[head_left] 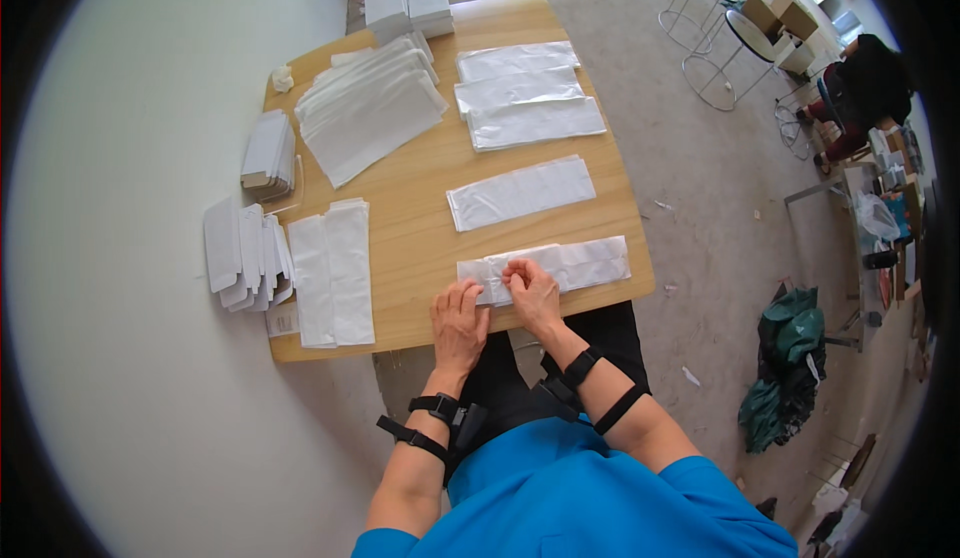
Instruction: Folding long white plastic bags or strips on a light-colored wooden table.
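A long white folded sheet (590,263), thin and creased, lies along the table's near edge. Over its left end rests my left hand (461,326), fingers slightly bent and lying down on it. My right hand (536,296) is closed in a pinch just beside it, fingertips at the sheet's middle; what lies between them is hidden. A little farther off is another flat folded white sheet (522,193). To the left lies a pair of similar white strips (333,273), side by side.
Overlapping white sheets (370,113) and stacked white strips (530,98) cover the table's far part. White box stacks (268,148), folded cartons (245,253) and more boxes (408,10) line the left and far edges. A wall (150,208) stands left; a person (865,88) sits far right.
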`<action>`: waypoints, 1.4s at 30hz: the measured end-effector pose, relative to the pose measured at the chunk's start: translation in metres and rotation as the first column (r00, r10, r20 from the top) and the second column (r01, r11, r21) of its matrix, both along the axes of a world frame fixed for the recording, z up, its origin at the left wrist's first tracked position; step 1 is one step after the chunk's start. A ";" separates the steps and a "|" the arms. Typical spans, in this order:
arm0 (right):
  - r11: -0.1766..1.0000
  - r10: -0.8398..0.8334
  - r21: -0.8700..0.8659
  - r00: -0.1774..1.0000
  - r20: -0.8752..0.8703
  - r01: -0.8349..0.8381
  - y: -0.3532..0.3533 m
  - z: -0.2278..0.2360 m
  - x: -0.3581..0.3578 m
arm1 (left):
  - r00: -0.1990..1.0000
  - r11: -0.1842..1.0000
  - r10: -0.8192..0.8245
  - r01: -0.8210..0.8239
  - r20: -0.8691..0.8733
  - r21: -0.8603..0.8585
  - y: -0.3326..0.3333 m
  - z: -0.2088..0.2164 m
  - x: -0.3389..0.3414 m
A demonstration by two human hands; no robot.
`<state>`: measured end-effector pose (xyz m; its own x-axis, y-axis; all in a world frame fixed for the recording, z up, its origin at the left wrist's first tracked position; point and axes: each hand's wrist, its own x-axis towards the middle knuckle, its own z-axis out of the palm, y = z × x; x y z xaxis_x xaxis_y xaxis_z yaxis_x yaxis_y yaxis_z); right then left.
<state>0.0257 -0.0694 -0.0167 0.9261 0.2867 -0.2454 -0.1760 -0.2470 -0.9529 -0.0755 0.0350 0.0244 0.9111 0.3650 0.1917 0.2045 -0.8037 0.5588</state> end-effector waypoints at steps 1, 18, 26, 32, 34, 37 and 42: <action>1.000 -0.008 0.017 1.000 -0.003 0.008 0.000 -0.002 0.000 | 1.000 0.998 -0.003 0.004 -0.021 0.067 -0.001 0.002 0.002; 0.995 0.047 -0.092 0.999 0.018 -0.045 -0.001 0.015 0.001 | 0.740 0.350 0.668 -0.221 0.078 -0.910 -0.017 -0.015 0.004; 0.999 -0.027 0.038 0.998 -0.057 0.029 -0.015 0.084 0.003 | 0.908 0.882 0.348 -0.232 0.234 -0.410 -0.044 0.029 0.015; 0.952 -0.015 -0.301 0.988 0.154 0.062 -0.037 0.056 0.021 | 0.974 0.971 0.100 -0.050 0.204 -0.235 -0.058 0.029 0.028; 0.954 -0.028 -0.290 0.985 0.168 0.077 -0.037 0.051 0.024 | 0.977 0.973 0.131 -0.094 0.171 -0.209 -0.053 0.020 0.031; 0.932 0.009 -0.356 0.977 0.215 0.069 -0.039 0.038 0.028 | 0.979 0.977 0.167 -0.148 0.120 -0.156 -0.045 0.007 0.034; 0.914 0.023 -0.395 0.959 0.283 0.094 -0.040 0.028 0.031 | 0.979 0.982 0.178 -0.169 0.098 -0.087 -0.032 -0.009 0.033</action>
